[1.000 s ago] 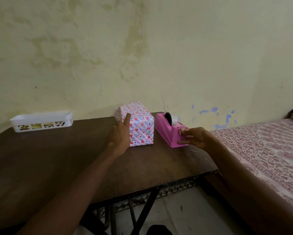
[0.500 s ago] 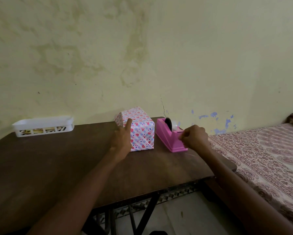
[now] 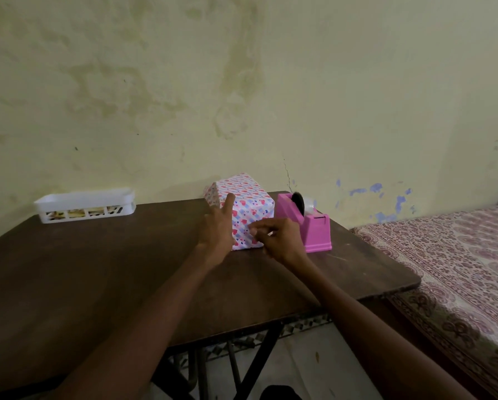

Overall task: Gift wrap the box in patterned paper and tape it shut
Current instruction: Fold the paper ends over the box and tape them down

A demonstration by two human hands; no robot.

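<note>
Pretty far along from where I'm sitting. The box (image 3: pixel 247 203) is fully covered in the heart-pattern paper, sitting at the back of the table (image 3: pixel 98 269), just beside the pink tape dispenser (image 3: pixel 314 229). I can't see any bare cardboard, so I'd say the wrapping's done and only the taping of the near face is left, though I can't see the far sides to check them. My left hand (image 3: pixel 217 229) is flat against the near-left side of the box with the fingers straight, pinning the paper down. My right hand (image 3: pixel 276 241) is right in front of the near face, fingers curled with thumb and fingertips pinched together. Whether there's a bit of clear tape in there I honestly can't tell at this resolution. Compared with half a second ago, the right hand has left the cutter end of the dispenser and come across to the box, while the left hasn't budged. The white basket (image 3: pixel 69 203) is off to the left.
</note>
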